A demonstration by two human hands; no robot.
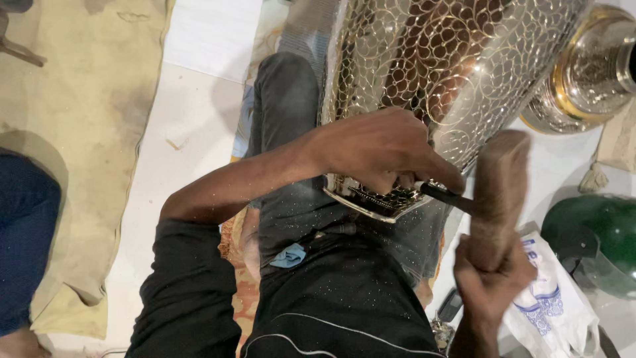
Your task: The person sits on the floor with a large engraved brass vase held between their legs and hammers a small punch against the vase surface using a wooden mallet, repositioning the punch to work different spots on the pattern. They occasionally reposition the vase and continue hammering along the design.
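Note:
A large engraved metal vessel (437,59) with a scrolled silver pattern rests across my lap. My left hand (384,149) lies against its lower rim, shut on a dark chisel (445,194) whose tip sits at the vessel's edge. To the right, my right hand (490,275) grips a wooden mallet (498,192), which is blurred and stands just beside the chisel's end.
A second shiny metal vessel (589,73) lies at the upper right. A green glass dome (593,242) and a white plastic bag (553,305) sit on the right. A tan mat (73,132) covers the floor on the left, with another person's dark-clothed leg (23,238) on it.

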